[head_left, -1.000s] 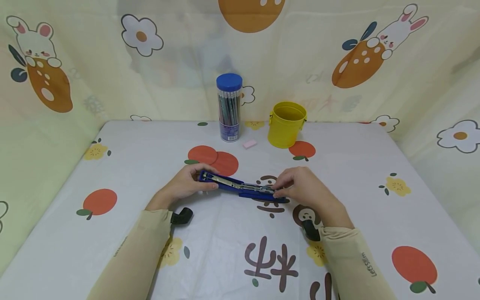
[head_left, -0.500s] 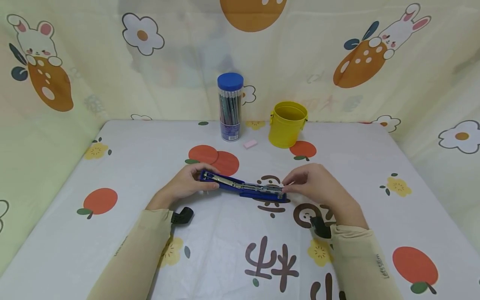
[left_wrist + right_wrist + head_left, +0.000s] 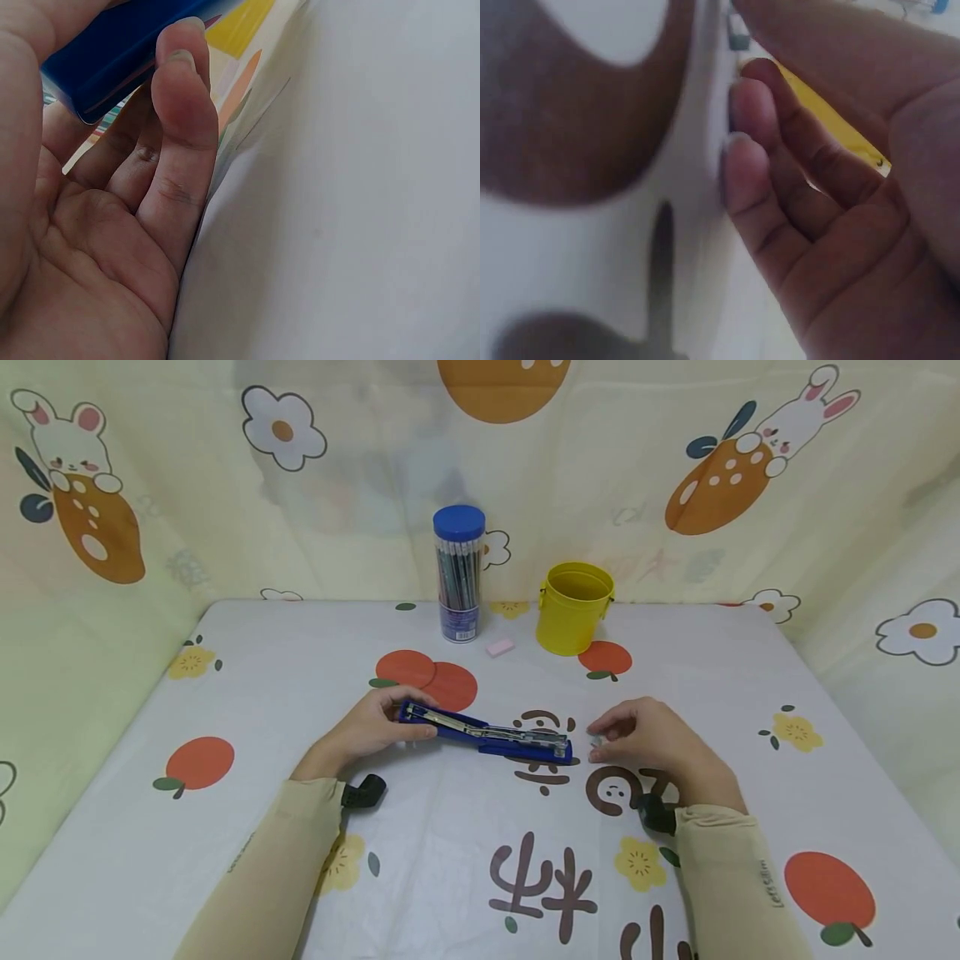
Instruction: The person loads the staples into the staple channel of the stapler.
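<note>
A blue stapler [image 3: 525,750] lies opened out at mid-table, its metal magazine exposed along the length. My left hand [image 3: 367,724] grips its left end between thumb and fingers; in the left wrist view the blue body [image 3: 112,56] sits above the curled fingers. To the right of the stapler, and apart from it, my right hand [image 3: 648,739] pinches a small silvery-grey piece [image 3: 596,740] at the fingertips, low over the table. The right wrist view shows a little of this grey piece [image 3: 739,36] beyond the fingers; its exact kind cannot be made out.
At the back stand a clear tub of pencils [image 3: 459,577] with a blue lid and a yellow bucket [image 3: 572,618]. Between them lies a pink eraser [image 3: 500,647]. A printed cloth [image 3: 420,860] covers the table, and a curtain-like backdrop [image 3: 360,527] rises behind.
My right hand has drawn away from the stapler's right end, moving right, and the small grey piece now shows at its fingertips. The left hand and the stapler have stayed put.
</note>
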A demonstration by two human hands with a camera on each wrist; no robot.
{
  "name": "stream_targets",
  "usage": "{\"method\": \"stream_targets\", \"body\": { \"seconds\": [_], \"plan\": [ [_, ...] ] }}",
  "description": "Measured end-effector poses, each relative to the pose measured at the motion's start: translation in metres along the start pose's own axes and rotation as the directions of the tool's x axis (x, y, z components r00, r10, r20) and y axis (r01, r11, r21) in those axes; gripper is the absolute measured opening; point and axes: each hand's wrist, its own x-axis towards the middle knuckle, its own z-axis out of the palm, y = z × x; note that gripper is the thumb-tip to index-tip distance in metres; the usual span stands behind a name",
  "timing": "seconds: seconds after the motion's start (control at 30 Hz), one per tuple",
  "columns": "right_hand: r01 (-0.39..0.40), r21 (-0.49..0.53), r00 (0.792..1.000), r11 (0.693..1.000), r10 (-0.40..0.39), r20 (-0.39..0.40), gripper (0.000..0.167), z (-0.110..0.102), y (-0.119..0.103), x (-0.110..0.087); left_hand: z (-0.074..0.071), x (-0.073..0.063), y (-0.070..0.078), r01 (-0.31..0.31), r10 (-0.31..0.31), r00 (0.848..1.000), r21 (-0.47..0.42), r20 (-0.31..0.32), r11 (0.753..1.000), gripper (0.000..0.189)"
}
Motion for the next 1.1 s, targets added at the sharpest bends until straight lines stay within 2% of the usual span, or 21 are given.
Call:
{"method": "stream_targets", "body": {
  "seconds": [0.1,0.4,0.57,0.67,0.8,1.1],
  "plan": [
    [-0.004,-0.002,1.0,1.0,0.004,0.0,0.033,-0.003,0.003,-0.001,0.0,0.0,-0.001,-0.012,0.012,1.0,0.0,0.007,1.0,0.039],
    [-0.029,0.009,0.999,1.0,0.029,0.015,0.027,-0.003,0.003,-0.002,0.0,0.001,-0.002,-0.042,0.042,0.999,-0.014,0.02,0.999,0.039],
    [0.076,0.025,0.997,0.997,-0.076,-0.032,0.022,-0.001,-0.001,0.0,0.0,0.001,-0.001,-0.034,0.035,0.999,-0.011,0.014,0.999,0.039],
    [0.198,0.064,0.978,0.978,-0.193,-0.078,0.018,0.002,-0.01,0.001,0.0,0.001,-0.002,-0.032,0.032,0.999,-0.012,0.012,0.999,0.038],
    [0.296,0.103,0.954,0.949,-0.288,-0.087,0.014,0.01,-0.024,0.004,-0.001,0.0,-0.001,-0.035,0.035,0.999,-0.013,0.012,0.999,0.037],
    [0.292,0.107,0.956,0.95,-0.294,-0.002,0.013,0.024,-0.037,0.007,-0.001,0.001,-0.001,-0.054,0.055,0.998,-0.019,0.027,0.998,0.039]
  ]
}}
